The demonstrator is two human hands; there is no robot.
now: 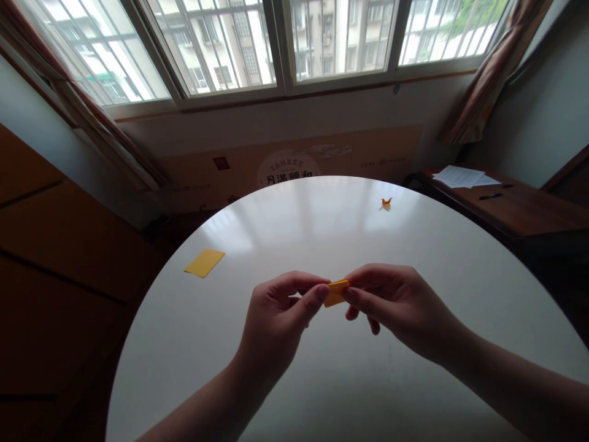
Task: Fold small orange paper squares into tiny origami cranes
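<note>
Above the middle of the white round table [322, 380], a small folded piece of orange-yellow paper [336, 294] is pinched from both sides. My left hand [280, 313] grips its left edge between thumb and index finger. On the other edge, my right hand [391, 301] pinches it the same way, its lower fingers loosely curled beneath. The fingertips cover the paper's two ends. Flat on the table to the left lies a yellow paper square [205, 263]. Toward the far right of the tabletop stands a small folded orange paper figure [386, 204], shaped like a bird.
Beyond the table are a barred window [285, 49] and a printed brown panel [386, 150] low on the wall. A wooden desk [534, 209] at the right carries white paper sheets [464, 177]. Brown cabinet panels [59, 270] stand at the left, near a curtain [92, 110].
</note>
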